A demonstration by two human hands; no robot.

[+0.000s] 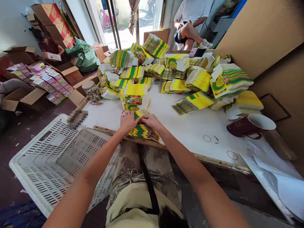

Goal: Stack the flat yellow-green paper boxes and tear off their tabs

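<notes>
Right at the near edge of the table (pixel 163 107), a stack of flat yellow-and-green cartons (pixel 140 131) lies between the person's hands. The left hand (pixel 128 122) is closed over its far part, thumb across the printed card; the right hand (pixel 152 122) pinches an edge just beside that thumb. How many layers they grip is hidden.

Judging by the heap (pixel 142 72) beyond, much seems left to handle: only this stack is in hand, while many similar ones sit with no hand on them. Which of those are already dealt with cannot be told.

The cartons are thin, smooth printed card, pressed flat; this stack's layers fan out into a ridged, stepped edge towards the right, and a zigzag of yellow and green runs over its top. Others beyond lean in blocky wedges, their pale flaps jutting out.

The tabletop is smooth and white, edged with rough, worn wood. To its left stands a rigid plastic basket (pixel 57 158) with slotted walls; on the right sit a glossy dark mug (pixel 251 125) and two thin loops, one of them a tan ring (pixel 207 138).
</notes>
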